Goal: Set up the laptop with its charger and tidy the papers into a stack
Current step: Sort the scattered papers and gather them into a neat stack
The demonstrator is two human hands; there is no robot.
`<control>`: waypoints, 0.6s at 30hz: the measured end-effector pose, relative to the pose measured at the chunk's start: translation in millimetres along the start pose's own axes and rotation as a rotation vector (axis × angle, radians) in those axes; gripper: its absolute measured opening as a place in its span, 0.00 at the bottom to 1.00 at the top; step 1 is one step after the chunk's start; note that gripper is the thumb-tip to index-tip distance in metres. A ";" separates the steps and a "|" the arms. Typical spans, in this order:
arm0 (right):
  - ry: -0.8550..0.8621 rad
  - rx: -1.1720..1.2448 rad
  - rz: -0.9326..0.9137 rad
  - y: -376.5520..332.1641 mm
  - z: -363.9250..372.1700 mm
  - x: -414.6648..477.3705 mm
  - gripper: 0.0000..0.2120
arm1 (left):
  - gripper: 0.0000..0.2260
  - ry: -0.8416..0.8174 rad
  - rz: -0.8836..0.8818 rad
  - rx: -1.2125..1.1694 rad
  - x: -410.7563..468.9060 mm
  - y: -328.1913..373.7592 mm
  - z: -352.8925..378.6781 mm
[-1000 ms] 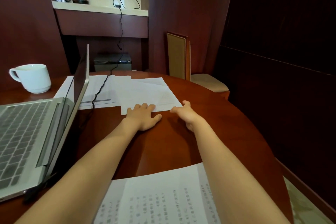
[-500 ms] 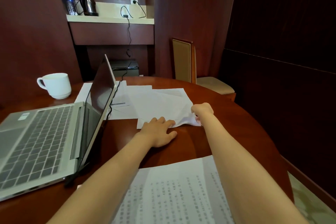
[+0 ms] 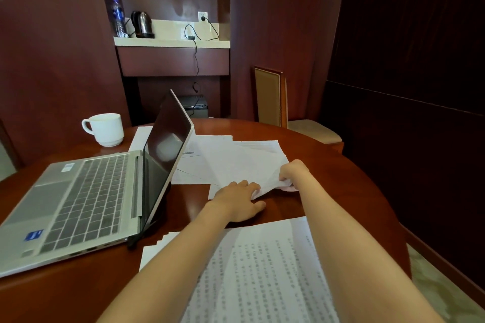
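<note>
Loose white papers (image 3: 236, 160) lie spread on the round wooden table (image 3: 328, 165) behind the open silver laptop (image 3: 86, 199). My right hand (image 3: 291, 174) pinches the near right corner of the top sheets and lifts it. My left hand (image 3: 240, 200) lies flat with its fingertips on the near edge of those papers. A printed stack of papers (image 3: 262, 273) lies close to me under my forearms. The black charger cable (image 3: 196, 60) hangs from a wall socket (image 3: 202, 17) down behind the laptop's screen; its plug end at the laptop is hidden.
A white mug (image 3: 105, 129) stands on the table left of the laptop. A padded chair (image 3: 278, 102) stands behind the table. On the shelf (image 3: 170, 40) are a kettle and a water bottle.
My right hand has closed on the papers' right corner and raised it. My left hand stays on the near edge. The view has swung left, showing more of the laptop.
</note>
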State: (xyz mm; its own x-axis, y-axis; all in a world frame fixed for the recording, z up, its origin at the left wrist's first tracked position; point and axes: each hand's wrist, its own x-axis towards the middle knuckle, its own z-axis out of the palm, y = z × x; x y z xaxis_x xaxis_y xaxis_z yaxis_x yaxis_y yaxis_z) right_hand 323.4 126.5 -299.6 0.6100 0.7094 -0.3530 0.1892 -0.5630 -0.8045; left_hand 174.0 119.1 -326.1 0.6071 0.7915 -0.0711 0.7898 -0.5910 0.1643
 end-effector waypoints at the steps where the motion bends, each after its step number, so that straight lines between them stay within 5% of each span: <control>1: -0.005 0.030 -0.026 1.8 -2.1 -3.7 0.08 | 0.23 0.005 -0.003 0.006 -1.9 1.1 -2.0; 6: -0.005 0.243 -0.076 11.1 -18.1 -17.2 0.15 | 0.27 -0.029 0.006 0.078 -6.5 9.9 -18.0; 8: -0.058 0.145 -0.103 12.3 -27.0 -21.2 0.17 | 0.26 -0.014 0.018 0.141 -7.4 11.1 -19.4; 15: -0.029 0.157 0.003 23.9 -62.4 -32.8 0.07 | 0.15 0.009 0.062 0.043 -15.8 -5.0 -25.4; 18: -0.055 0.214 0.047 30.6 -70.7 -33.7 0.08 | 0.21 0.055 0.039 0.148 -21.0 -8.1 -26.6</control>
State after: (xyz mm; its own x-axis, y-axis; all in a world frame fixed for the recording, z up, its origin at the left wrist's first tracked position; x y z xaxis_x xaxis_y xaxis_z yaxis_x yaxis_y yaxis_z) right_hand 363.1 55.4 -278.6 0.5705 0.7097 -0.4133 -0.0093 -0.4976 -0.8673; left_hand 152.4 111.4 -299.7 0.6353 0.7721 -0.0128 0.7722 -0.6351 0.0184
